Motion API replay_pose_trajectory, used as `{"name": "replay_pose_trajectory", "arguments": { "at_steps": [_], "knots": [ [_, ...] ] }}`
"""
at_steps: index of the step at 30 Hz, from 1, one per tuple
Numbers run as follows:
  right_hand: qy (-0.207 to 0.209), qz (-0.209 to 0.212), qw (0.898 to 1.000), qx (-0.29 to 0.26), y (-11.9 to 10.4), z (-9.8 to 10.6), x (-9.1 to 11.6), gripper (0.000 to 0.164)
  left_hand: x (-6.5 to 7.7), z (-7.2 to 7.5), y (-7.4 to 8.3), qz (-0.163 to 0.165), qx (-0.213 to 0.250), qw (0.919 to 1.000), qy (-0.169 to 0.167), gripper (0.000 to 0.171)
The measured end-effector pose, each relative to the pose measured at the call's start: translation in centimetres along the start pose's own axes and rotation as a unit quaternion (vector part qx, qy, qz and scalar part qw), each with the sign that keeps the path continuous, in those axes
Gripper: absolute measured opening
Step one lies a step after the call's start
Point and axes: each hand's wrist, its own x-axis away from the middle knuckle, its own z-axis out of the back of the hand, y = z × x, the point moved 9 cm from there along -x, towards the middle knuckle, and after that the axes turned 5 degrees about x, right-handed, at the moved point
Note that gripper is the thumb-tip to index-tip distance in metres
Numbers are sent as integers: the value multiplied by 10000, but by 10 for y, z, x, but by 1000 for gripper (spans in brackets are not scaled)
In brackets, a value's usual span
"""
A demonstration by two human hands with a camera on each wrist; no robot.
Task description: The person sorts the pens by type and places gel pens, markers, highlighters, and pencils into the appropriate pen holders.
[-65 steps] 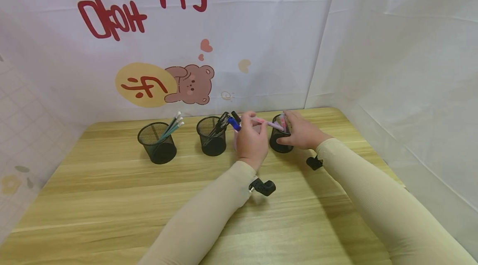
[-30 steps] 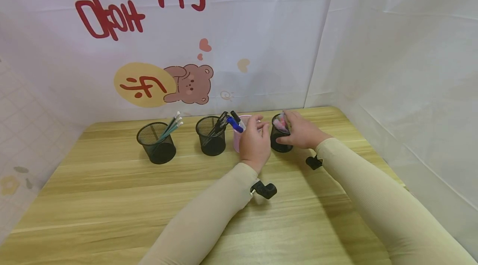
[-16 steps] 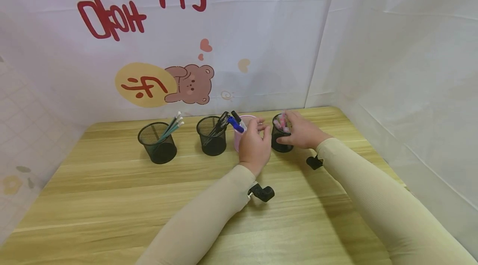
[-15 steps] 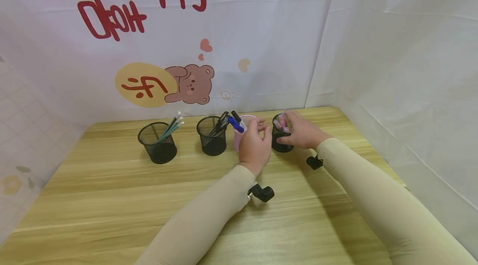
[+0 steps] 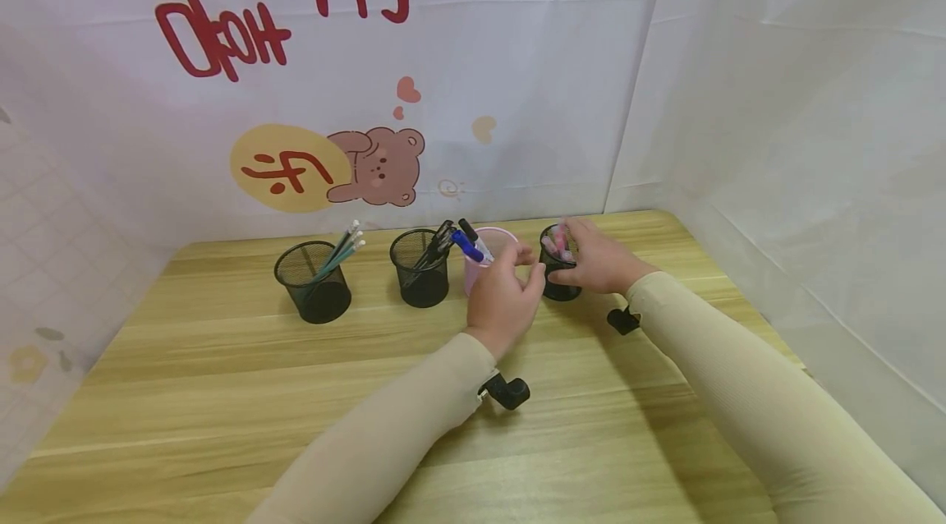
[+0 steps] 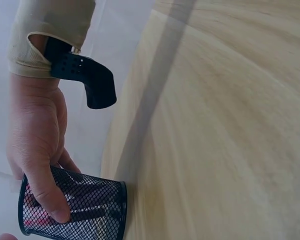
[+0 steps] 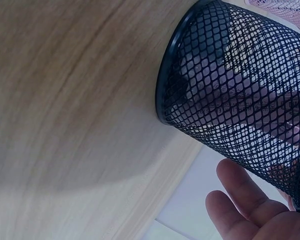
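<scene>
My right hand (image 5: 604, 259) grips the rightmost black mesh pen holder (image 5: 565, 291) at its side, thumb in front, as the left wrist view also shows. Pink pens (image 5: 548, 244) stand inside that mesh holder (image 7: 240, 95), their shafts showing through the wire in the right wrist view. Just left of it, my left hand (image 5: 506, 302) hovers with relaxed fingers and holds nothing. It partly hides a pink pen holder (image 5: 473, 276), in which a blue-capped marker (image 5: 467, 246) and a black-capped marker (image 5: 469, 230) lean leftward.
Farther left stand a black mesh holder (image 5: 423, 290) with black pens (image 5: 436, 249) and another black mesh holder (image 5: 323, 304) with white-tipped pencils (image 5: 342, 253). All stand near the back of the wooden table (image 5: 222, 409), before a printed white curtain (image 5: 517, 97).
My left hand held a pink pen over the right mesh holder, let it go into it, then drew back slightly toward me. My right hand has kept its grip on the holder.
</scene>
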Motion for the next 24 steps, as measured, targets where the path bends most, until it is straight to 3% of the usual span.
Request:
{"name": "replay_pose_trajectory", "arguments": {
  "at_steps": [7,14,19,24],
  "knots": [
    [31,19,10000,36,0,0,-1,59,3,1,4,-211,-289,9984,-441,39],
    [51,78,10000,-9,-1,1,-1,53,10,3,6,-592,-656,9902,-1085,44],
    [23,8,10000,19,-1,1,0,59,14,6,4,-690,-630,9826,-1602,48],
    [22,-3,10000,54,-1,1,-1,59,20,14,3,-1043,-1151,9687,-1935,51]
  ]
}}
